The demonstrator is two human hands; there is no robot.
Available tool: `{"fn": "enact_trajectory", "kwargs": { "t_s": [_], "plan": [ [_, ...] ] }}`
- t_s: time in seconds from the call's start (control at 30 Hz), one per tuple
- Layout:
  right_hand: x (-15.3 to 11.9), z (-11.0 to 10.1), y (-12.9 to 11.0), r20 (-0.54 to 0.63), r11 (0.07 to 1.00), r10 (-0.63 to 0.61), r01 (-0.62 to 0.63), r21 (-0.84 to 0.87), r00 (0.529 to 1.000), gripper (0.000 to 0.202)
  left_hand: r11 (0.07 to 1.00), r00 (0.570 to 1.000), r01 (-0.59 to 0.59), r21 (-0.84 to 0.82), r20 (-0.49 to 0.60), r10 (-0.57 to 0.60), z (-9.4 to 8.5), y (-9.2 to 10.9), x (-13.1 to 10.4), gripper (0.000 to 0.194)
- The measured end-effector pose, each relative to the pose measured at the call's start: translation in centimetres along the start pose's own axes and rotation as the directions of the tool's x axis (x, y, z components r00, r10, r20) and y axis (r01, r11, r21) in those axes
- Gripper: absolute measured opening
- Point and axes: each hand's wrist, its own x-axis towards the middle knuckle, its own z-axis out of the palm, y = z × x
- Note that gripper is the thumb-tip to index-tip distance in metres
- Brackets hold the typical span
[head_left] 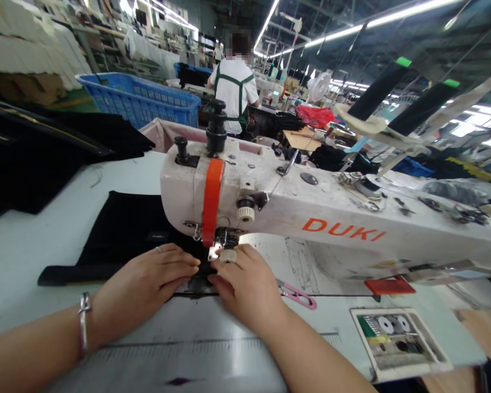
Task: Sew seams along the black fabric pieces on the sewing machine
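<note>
Two hands meet under the head of a white sewing machine marked DUKI; the left hand lies flat, palm down, at about nine o'clock from the needle area, its fingers stretched out and pressed on a piece of black fabric, closed round nothing; a ring sits on one finger and a silver bracelet on the wrist. The right hand rests at about five o'clock from the needle area, fingers bent a little and pressing the same fabric's near edge against the surface; whether it pinches the cloth I cannot tell. The black fabric lies on the pale surface, spreading out toward nine and ten o'clock from the presser foot, with one edge under the machine head. Pink thread snips lie at three o'clock from the right hand, just beside it; a small tray with bobbins sits farther out at four o'clock. A blue basket stands at eleven o'clock; a person in a white top stands at twelve o'clock, back turned.
</note>
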Motion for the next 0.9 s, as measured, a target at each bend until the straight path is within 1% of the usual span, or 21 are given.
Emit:
{"fn": "enact_trajectory", "kwargs": {
  "t_s": [0.07,0.1,0.2,0.27,0.4,0.5,0.73,0.9],
  "plan": [
    [-0.4,0.4,-0.2,-0.008,0.993,-0.083,0.083,0.082,0.997,0.011,1.0,1.0,0.014,-0.019,-0.025,-0.015,0.3,0.4,0.0,0.037],
    [-0.5,0.7,-0.2,-0.005,0.991,-0.092,0.092,0.1,0.996,0.013,0.999,0.999,0.016,-0.033,-0.034,-0.017,0.3,0.4,0.0,0.037],
    [-0.6,1.2,-0.1,-0.007,0.992,-0.074,0.074,0.101,0.997,0.018,0.998,1.0,0.003,-0.063,-0.022,-0.004,0.5,-0.1,0.4,0.035],
    [-0.5,1.4,0.0,-0.015,0.995,-0.057,0.058,0.078,0.998,0.02,0.999,1.0,0.0,-0.05,-0.018,-0.001,0.6,-0.5,0.9,0.037],
    [0.1,1.5,0.2,0.032,1.0,-0.021,0.021,0.0,0.999,0.022,1.0,1.0,-0.018,0.009,-0.012,0.018,0.6,-1.2,2.1,0.045],
    [0.5,1.5,0.3,0.055,0.999,-0.005,0.008,-0.045,0.998,0.021,1.0,1.0,-0.012,0.026,-0.022,0.012,0.7,-1.7,2.8,0.047],
    [1.0,1.5,0.3,0.09,0.997,0.004,0.002,-0.075,0.996,0.02,0.999,0.997,0.038,0.034,-0.063,-0.036,1.5,-2.6,2.6,0.044],
    [0.9,1.7,0.2,0.072,0.997,0.019,-0.013,-0.08,0.997,0.019,0.998,0.996,0.048,0.039,-0.072,-0.045,1.7,-2.8,2.6,0.042]
  ]
}}
